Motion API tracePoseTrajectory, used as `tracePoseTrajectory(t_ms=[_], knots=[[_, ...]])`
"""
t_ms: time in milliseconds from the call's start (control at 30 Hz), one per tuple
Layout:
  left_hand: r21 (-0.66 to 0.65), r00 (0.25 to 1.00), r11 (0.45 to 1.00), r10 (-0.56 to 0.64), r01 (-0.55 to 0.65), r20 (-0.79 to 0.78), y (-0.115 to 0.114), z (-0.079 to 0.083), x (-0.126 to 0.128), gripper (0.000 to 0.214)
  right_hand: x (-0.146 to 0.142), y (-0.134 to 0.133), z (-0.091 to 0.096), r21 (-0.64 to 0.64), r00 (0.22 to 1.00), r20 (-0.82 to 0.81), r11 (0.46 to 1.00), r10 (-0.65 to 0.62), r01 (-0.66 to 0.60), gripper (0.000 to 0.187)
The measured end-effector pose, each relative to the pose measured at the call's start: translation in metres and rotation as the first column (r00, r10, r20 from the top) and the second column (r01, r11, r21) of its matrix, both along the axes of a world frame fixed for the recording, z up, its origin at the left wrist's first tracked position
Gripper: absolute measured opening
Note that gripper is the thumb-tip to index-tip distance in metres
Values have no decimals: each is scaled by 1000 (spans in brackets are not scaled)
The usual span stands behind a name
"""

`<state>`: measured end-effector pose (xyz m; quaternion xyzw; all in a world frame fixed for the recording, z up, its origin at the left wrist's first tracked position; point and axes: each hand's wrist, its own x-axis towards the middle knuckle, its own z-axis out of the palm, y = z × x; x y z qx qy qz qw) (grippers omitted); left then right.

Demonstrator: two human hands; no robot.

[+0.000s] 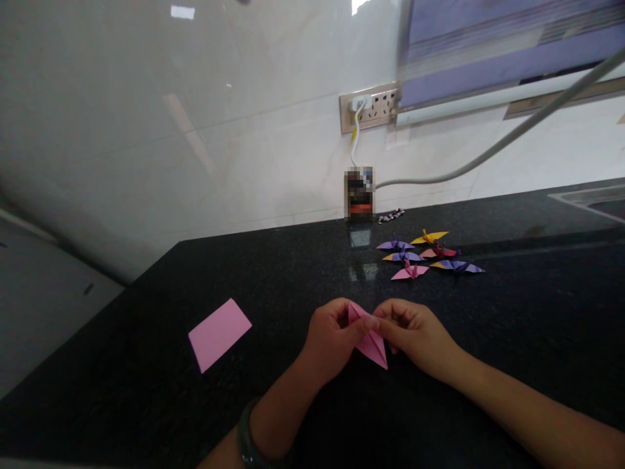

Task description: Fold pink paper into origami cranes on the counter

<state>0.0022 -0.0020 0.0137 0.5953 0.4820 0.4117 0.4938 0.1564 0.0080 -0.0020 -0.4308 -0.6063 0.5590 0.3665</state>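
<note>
Paper, pink and folded into a narrow pointed kite shape (370, 339), sits pinched between both hands just above the black speckled stone counter (512, 312), near the middle of its near edge. The left hand (332, 342) is closed on the upper left flap with thumb and fingers. The right hand (417, 335) grips the top of the shape from the other side, fingertips meeting the left thumb. Judging by its shape, the piece is part-way folded: creases and a long point are there, but no wings, neck or tail show.

Further back, toward the counter's far edge, lies a cluster of finished small paper cranes in purple, yellow, red and pink (427, 255). Well apart to the left, a flat pink rectangular sheet (219, 334) lies unfolded. A dark green wristband (247, 443) circles the left wrist.
</note>
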Motion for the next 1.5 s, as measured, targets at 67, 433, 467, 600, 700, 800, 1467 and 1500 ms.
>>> tracePoseTrajectory(t_ms=[67,433,467,600,700,800,1467,1500], knots=[[4,1000,1000,15,-15,-26,-1,-2,1,21,-1,0,-1,1,1000,1,1000,5,-5,18],[76,991,995,79,-71,-109,-1,0,1,30,-1,0,2,-10,1000,14,1000,25,-25,21],[85,989,993,89,-79,-116,0,0,1,33,-1,0,2,-12,999,14,1000,29,-29,21],[37,992,995,96,-94,-76,1,-2,-1,42,-1,-2,3,-27,999,9,999,43,-42,20],[15,997,997,80,-79,-23,1,-2,0,38,-1,-2,4,-31,999,7,998,49,-49,20],[44,994,994,99,-98,-42,0,-1,1,29,-1,-2,4,-2,999,22,999,36,-36,21],[208,952,949,269,-237,-143,-4,4,2,31,1,1,8,-31,1000,11,999,-26,27,14],[214,951,948,270,-236,-148,-4,4,2,31,1,0,8,-27,999,16,999,-35,35,18]])
